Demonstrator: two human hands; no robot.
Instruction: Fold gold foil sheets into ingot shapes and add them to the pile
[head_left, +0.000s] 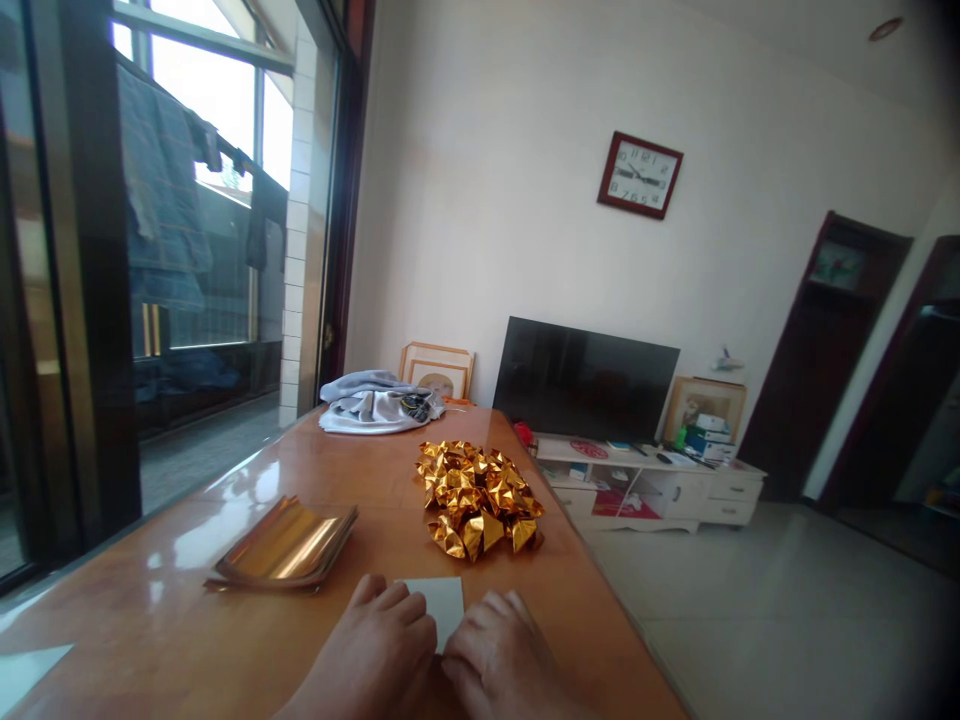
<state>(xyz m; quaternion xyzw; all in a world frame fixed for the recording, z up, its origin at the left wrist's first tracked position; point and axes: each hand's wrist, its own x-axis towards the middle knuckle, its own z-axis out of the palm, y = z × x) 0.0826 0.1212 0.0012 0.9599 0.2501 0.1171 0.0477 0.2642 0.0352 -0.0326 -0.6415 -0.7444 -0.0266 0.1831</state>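
A small whitish sheet of paper (444, 600) lies on the table in front of me, between my two hands. My left hand (382, 635) is closed over its left side, fingers curled down. At its right lower edge, my right hand (496, 645) is curled on the paper too, thumb side towards the left. My fingertips are mostly hidden beneath the hands. Just beyond sits a heap of folded gold paper ingots (480, 490). Further left lies a stack of shiny gold foil sheets (289, 540), with curled edges.
The wooden table (375, 480) has its right edge close to my right hand. Folded grey cloth (382, 402) lies at the far end. A pale paper corner (30, 675) shows at lower left. Beyond stand a television (589, 380) and a white cabinet (675, 490).
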